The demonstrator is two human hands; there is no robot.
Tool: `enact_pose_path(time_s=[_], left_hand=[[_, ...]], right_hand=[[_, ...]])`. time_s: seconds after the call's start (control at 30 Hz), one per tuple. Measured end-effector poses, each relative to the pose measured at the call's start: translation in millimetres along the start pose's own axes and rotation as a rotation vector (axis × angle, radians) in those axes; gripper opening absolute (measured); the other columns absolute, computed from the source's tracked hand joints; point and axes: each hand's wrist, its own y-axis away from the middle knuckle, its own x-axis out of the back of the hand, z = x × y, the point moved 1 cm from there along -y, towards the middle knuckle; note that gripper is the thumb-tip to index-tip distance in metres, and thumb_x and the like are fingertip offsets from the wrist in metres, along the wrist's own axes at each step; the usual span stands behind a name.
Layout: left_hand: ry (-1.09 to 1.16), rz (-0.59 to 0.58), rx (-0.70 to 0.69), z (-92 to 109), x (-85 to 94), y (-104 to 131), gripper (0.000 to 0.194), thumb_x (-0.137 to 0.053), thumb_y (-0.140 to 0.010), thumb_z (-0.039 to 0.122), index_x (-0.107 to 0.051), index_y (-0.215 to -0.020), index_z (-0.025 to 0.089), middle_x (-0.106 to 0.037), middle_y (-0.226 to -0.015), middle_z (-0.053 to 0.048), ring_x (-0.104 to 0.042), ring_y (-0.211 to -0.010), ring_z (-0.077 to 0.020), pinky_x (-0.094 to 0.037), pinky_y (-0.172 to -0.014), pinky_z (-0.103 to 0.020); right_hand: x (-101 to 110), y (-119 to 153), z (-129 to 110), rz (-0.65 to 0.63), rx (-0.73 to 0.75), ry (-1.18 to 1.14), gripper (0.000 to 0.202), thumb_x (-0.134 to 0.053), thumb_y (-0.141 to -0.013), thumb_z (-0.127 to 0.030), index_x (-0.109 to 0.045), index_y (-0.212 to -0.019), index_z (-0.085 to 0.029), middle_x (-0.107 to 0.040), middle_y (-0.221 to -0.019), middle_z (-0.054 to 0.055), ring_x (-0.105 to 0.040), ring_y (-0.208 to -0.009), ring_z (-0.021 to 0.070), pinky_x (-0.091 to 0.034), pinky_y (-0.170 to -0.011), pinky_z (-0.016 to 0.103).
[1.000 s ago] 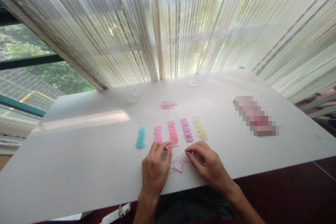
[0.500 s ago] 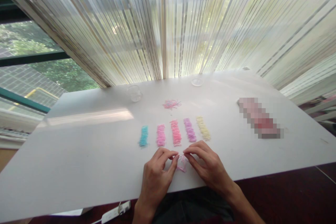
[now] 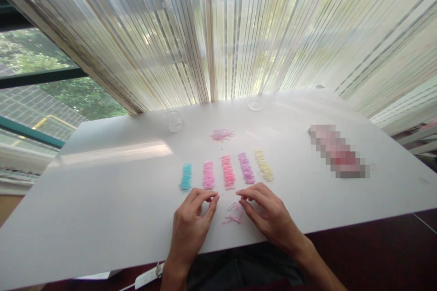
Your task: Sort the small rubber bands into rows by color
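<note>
My left hand (image 3: 194, 220) is over the front of the white table (image 3: 112, 218), thumb and index fingertip pinched together. What the pinch holds, if anything, is too small to make out. Opposite it, my right hand (image 3: 269, 211) has its thumb and index fingertips drawn close together; anything between them is unclear. Between the hands lies a small loose group of thin pinkish-lilac loops (image 3: 234, 216), like tiny rubber bands. Just beyond stand separate rows of similar pieces: blue (image 3: 186, 177), pink (image 3: 208, 175), coral (image 3: 227, 172), purple (image 3: 246, 168) and yellow (image 3: 264, 165).
A mixed pile of pieces (image 3: 222, 134) lies behind the rows. A clear round container (image 3: 174, 121) and a clear lid (image 3: 255, 105) sit near the curtain (image 3: 191, 45). A blurred-out pinkish object (image 3: 337, 152) lies at right. A white power strip (image 3: 149, 277) shows below the front edge.
My left hand has moved left, away from my right hand, which stays almost in place. More of the loose loops between them now shows. The view has shifted slightly.
</note>
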Motion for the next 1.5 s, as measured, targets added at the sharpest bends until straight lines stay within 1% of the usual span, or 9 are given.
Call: enact_pose_path(time_s=[0.1, 0.2, 0.37, 0.53, 0.6, 0.77, 0.9, 1.23, 1.5], left_hand=[[-0.109, 0.067, 0.005, -16, 12.2, -8, 0.013, -0.065, -0.098, 0.03, -0.076, -0.101, 0.023, -0.069, -0.088, 0.001, -0.056, -0.059, -0.0105, -0.048, -0.059, -0.022], [-0.186, 0.074, -0.003, -23, 17.2, -15, 0.016, -0.064, -0.098, 0.034, -0.077, -0.1, 0.024, -0.068, -0.085, 0.001, -0.051, -0.054, -0.0101, -0.046, -0.058, -0.023], [-0.265, 0.102, -0.017, -23, 17.7, -16, 0.022, -0.06, -0.099, 0.039, -0.077, -0.102, 0.024, -0.068, -0.084, 0.001, -0.051, -0.053, -0.0105, -0.045, -0.056, -0.023], [-0.265, 0.153, -0.028, -20, 21.4, -2, 0.021, -0.059, -0.101, 0.036, -0.075, -0.104, 0.023, -0.068, -0.087, 0.0, -0.054, -0.054, -0.0099, -0.048, -0.058, -0.023], [-0.234, 0.111, -0.036, -15, 19.2, 6, 0.019, -0.059, -0.101, 0.034, -0.074, -0.106, 0.023, -0.069, -0.091, 0.0, -0.059, -0.059, -0.0103, -0.05, -0.059, -0.022], [-0.17, -0.151, -0.106, 5, 1.6, 22, 0.018, -0.059, -0.101, 0.032, -0.071, -0.112, 0.025, -0.071, -0.094, -0.001, -0.072, -0.075, -0.0143, -0.056, -0.065, -0.022], [-0.164, -0.237, -0.124, 13, -6.5, 24, 0.018, -0.056, -0.101, 0.028, -0.07, -0.113, 0.027, -0.07, -0.095, -0.001, -0.073, -0.075, -0.0155, -0.058, -0.068, -0.024], [-0.192, -0.274, -0.11, 11, -9.6, 25, 0.015, -0.057, -0.101, 0.028, -0.071, -0.104, 0.028, -0.069, -0.093, 0.0, -0.072, -0.072, -0.0156, -0.056, -0.065, -0.024], [-0.175, -0.276, -0.121, 10, -8.1, 26, 0.016, -0.056, -0.101, 0.027, -0.072, -0.101, 0.028, -0.069, -0.091, 0.0, -0.071, -0.071, -0.0156, -0.056, -0.064, -0.025]], right_hand=[[3, 4, 2, -0.011, -0.033, 0.0, 0.018, -0.058, -0.1, -0.016, -0.069, -0.111, -0.026, -0.071, -0.096, 0.005, -0.069, -0.09, 0.021, -0.06, -0.079, 0.034], [5, 7, 3, -0.017, -0.041, -0.008, 0.018, -0.057, -0.1, -0.015, -0.07, -0.107, -0.025, -0.07, -0.094, 0.005, -0.068, -0.088, 0.0204, -0.06, -0.078, 0.034], [6, 7, 2, -0.026, -0.03, -0.014, 0.018, -0.057, -0.1, -0.013, -0.069, -0.108, -0.025, -0.07, -0.093, 0.004, -0.068, -0.088, 0.0196, -0.059, -0.078, 0.032], [15, 15, 2, -0.02, -0.043, 0.027, 0.017, -0.057, -0.101, -0.015, -0.069, -0.107, -0.024, -0.07, -0.094, 0.004, -0.067, -0.088, 0.02, -0.058, -0.077, 0.032], [19, 20, 4, -0.033, -0.054, 0.056, 0.016, -0.056, -0.101, -0.015, -0.068, -0.106, -0.024, -0.069, -0.094, 0.004, -0.067, -0.088, 0.0205, -0.057, -0.077, 0.033], [22, 25, 5, -0.12, -0.081, 0.126, 0.014, -0.059, -0.099, -0.014, -0.067, -0.105, -0.024, -0.067, -0.095, 0.005, -0.065, -0.09, 0.0221, -0.056, -0.079, 0.036], [17, 23, 1, -0.171, -0.076, 0.15, 0.017, -0.062, -0.096, -0.01, -0.067, -0.106, -0.022, -0.066, -0.096, 0.005, -0.063, -0.092, 0.0229, -0.055, -0.081, 0.038], [-3, 21, -14, -0.247, -0.034, 0.199, 0.015, -0.068, -0.091, -0.005, -0.066, -0.095, -0.019, -0.065, -0.089, 0.004, -0.06, -0.086, 0.0232, -0.054, -0.074, 0.038], [0, 22, -10, -0.213, -0.039, 0.156, 0.016, -0.066, -0.092, -0.004, -0.066, -0.096, -0.02, -0.065, -0.089, 0.003, -0.06, -0.087, 0.0218, -0.053, -0.075, 0.035]])
